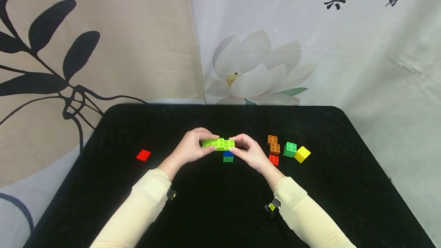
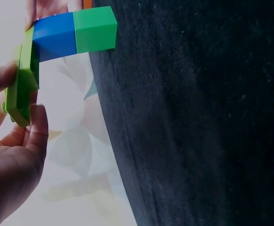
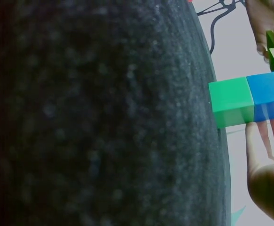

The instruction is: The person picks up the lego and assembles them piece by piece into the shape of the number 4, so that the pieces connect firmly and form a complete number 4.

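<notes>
Behind the black-topped table [image 1: 220,209] hangs pale cloth [image 1: 262,3] printed with a lotus. The person's left-hand grip [image 1: 190,147] pinches one end of two overlapping lime-green studded plastic bricks [image 1: 215,144]; the right-hand grip [image 1: 253,154] pinches the other. Beneath their right part sit a blue plastic brick [image 1: 228,154], then a green one [image 1: 228,159]. Just beyond the right hand are two orange-brown bricks [image 1: 274,149] and a red brick [image 1: 273,160], then another green brick [image 1: 290,149] beside a yellow brick [image 1: 302,154]. Well off left lies a flat red brick [image 1: 143,155].
</notes>
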The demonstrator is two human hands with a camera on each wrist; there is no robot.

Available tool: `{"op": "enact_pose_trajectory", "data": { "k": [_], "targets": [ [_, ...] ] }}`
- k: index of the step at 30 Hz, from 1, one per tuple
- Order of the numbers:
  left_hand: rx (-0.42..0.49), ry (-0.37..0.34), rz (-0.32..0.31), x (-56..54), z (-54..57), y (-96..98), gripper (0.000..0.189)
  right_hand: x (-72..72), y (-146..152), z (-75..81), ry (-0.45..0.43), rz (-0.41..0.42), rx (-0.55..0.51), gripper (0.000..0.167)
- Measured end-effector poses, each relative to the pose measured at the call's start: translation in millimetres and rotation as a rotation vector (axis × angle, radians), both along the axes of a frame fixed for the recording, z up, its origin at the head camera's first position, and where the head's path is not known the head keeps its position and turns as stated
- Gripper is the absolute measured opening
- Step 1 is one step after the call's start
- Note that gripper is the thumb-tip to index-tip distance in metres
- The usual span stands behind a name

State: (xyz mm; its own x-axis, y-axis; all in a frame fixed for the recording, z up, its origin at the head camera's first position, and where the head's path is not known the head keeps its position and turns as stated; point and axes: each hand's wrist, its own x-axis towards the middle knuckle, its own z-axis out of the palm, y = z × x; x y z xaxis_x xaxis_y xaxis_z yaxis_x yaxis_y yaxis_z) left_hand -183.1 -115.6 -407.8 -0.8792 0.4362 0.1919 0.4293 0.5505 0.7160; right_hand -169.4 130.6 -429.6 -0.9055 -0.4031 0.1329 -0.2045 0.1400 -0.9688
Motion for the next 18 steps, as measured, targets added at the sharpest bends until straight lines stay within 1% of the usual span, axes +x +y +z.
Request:
{"op": "enact_pose_trajectory", "data": {
  "k": [5, 8, 11, 18],
  "targets": [
    [0.013, 0.042, -0.007, 1.5, -4.2, -2.4, 0.034, 0.6, 0, 0.2, -0.004, -0.005, 0.008, 0.028],
    [0.037, 0.046, -0.004, 2.4, -6.8, -5.5, 0.035, 0.9, -1, 0.2, -0.006, -0.003, 0.01, 0.028],
    [0.059, 0.042, 0.004, 4.5, -6.9, -10.1, 0.035, 1.3, -1, 0.2, -0.003, -0.006, 0.012, 0.028],
    [0.088, 0.044, 0.022, 8.7, -8.0, -28.3, 0.036, 1.7, -1, 0.5, -0.011, -0.02, 0.02, 0.028]
  ]
}}
